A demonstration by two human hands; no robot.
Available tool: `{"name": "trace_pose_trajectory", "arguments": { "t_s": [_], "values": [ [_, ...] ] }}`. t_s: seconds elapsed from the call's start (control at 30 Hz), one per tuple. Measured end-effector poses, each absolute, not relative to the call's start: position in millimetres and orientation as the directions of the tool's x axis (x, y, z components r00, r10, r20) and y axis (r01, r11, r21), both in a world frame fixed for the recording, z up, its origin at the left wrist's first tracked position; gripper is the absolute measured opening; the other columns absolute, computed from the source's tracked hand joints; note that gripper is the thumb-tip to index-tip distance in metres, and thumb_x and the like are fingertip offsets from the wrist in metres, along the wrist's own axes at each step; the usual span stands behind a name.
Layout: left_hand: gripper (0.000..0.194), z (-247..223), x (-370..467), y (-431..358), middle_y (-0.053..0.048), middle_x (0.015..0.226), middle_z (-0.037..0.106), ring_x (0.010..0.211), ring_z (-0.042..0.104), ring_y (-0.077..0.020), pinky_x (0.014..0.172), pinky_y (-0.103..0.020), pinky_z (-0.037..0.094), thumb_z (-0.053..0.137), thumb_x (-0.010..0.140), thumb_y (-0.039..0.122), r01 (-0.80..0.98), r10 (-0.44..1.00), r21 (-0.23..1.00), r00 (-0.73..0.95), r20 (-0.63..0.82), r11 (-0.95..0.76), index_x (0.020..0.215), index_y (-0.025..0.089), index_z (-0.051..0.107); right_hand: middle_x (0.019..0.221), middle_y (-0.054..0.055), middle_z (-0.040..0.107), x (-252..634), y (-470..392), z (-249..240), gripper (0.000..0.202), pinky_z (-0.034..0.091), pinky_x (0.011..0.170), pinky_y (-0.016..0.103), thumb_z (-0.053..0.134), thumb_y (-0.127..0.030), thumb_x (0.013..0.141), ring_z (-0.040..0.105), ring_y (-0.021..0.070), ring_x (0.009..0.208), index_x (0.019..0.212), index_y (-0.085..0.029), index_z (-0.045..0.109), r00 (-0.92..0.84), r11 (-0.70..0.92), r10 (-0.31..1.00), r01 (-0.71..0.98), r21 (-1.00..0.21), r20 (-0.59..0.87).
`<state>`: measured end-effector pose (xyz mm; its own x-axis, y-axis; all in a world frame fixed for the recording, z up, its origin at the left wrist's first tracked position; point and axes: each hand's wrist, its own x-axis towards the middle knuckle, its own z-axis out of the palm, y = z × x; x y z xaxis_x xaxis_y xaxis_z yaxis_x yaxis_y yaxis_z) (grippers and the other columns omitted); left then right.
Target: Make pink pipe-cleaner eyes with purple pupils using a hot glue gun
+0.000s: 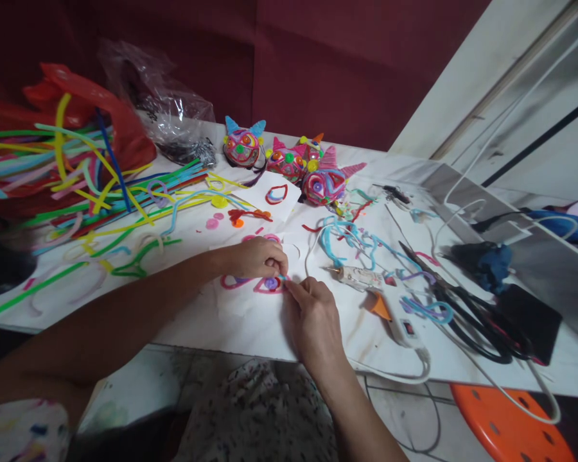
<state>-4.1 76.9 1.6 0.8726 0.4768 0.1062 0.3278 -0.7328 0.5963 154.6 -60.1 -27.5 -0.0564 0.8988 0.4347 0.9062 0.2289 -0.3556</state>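
My left hand (257, 258) is closed in a pinch, reaching in from the left over a flat pink pipe-cleaner shape (264, 290) with purple spots. From the right, the thumb and forefinger of my right hand (318, 316) close on the same spot. Between the two sets of fingertips shows a small light-blue pipe cleaner (282, 278), partly hidden by the fingers. The pink shape lies on white paper (228, 308); its upper part is covered by my left hand.
Finished pipe-cleaner animal heads (324, 186) stand at the back. Loose pipe cleaners (120, 192) and a red bag (120, 122) fill the left. To the right lie a glue gun (359, 277), power strip (404, 321), large scissors (467, 308) and cables. An orange stool (510, 423) stands below.
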Motion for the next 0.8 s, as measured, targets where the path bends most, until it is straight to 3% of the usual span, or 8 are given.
{"name": "trace_pose_trajectory", "arguments": {
  "t_s": [0.33, 0.8],
  "values": [
    [0.020, -3.3, -5.2, 79.3, 0.002, 0.078, 0.063, 0.068, 0.058, -0.0090, 0.065, -0.017, 0.043, 0.062, 0.077, 0.007, 0.306, 0.468, 0.600, 0.874, 0.130, -0.739, 0.087, 0.018, 0.075, 0.076, 0.006, 0.060, 152.4, -64.7, -28.7, 0.038, 0.037, 0.068, 0.033, 0.049, -0.001, 0.089, 0.049, 0.0214, 0.074, 0.105, -0.019, 0.078, -0.097, 0.254, 0.859, 0.933, -0.253, 0.503],
    [0.020, 0.4, -5.2, 78.1, 0.000, 0.081, 0.063, 0.070, 0.059, -0.0096, 0.067, -0.019, 0.044, 0.061, 0.078, 0.008, 0.312, 0.462, 0.609, 0.881, 0.101, -0.729, 0.089, 0.016, 0.076, 0.075, 0.006, 0.059, 153.6, -63.6, -31.3, 0.028, 0.038, 0.069, 0.033, 0.055, -0.003, 0.088, 0.049, 0.0207, 0.073, 0.092, -0.017, 0.078, -0.073, 0.246, 0.865, 0.924, -0.292, 0.496]
  ]
}}
